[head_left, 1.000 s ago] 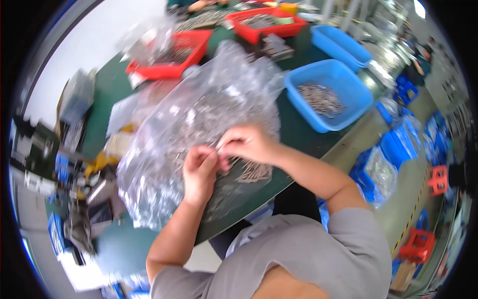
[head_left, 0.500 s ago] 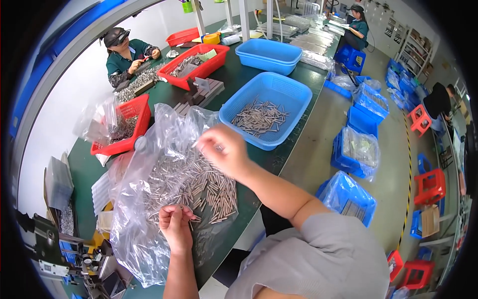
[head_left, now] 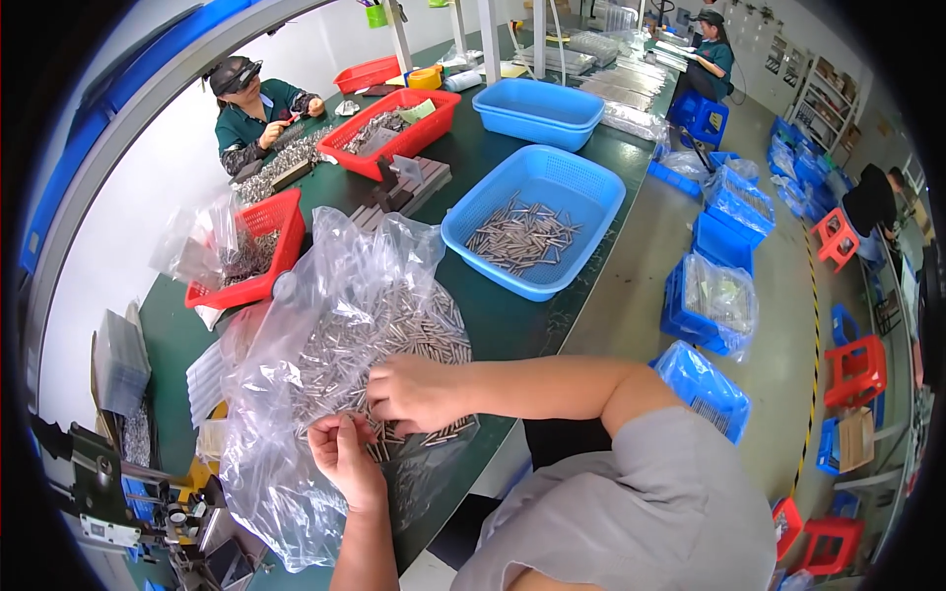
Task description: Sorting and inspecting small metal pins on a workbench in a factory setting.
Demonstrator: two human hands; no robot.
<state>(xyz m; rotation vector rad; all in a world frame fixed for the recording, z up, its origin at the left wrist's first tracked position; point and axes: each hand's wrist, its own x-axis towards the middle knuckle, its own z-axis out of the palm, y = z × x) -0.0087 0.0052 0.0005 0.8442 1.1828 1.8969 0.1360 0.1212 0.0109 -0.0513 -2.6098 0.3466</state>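
Slim metal pins (head_left: 422,330) lie heaped on a clear plastic bag (head_left: 266,483) spread over the green table. My left hand (head_left: 347,455) is closed in a pinch at the near edge of the heap; what is between the fingertips cannot be made out. Beside it, close to its fingers, my right hand (head_left: 419,392) hangs low over the pins with its fingers curled together. Its fingertips are partly hidden, and so is anything in them. Beyond the heap stands a blue plastic basket (head_left: 586,212) with more such pins (head_left: 522,236) on its bottom.
Red baskets (head_left: 286,286) of metal parts stand left of the bag and farther back. A second blue basket (head_left: 537,113) is behind the first. A metal fixture (head_left: 402,187) sits between them. Across the table a co-worker (head_left: 251,108) handles small parts. Blue crates (head_left: 680,305) line the floor at right.
My right hand has come down and toward me, from above the far part of the heap to beside my left hand. The left hand has hardly moved and stays pinched.
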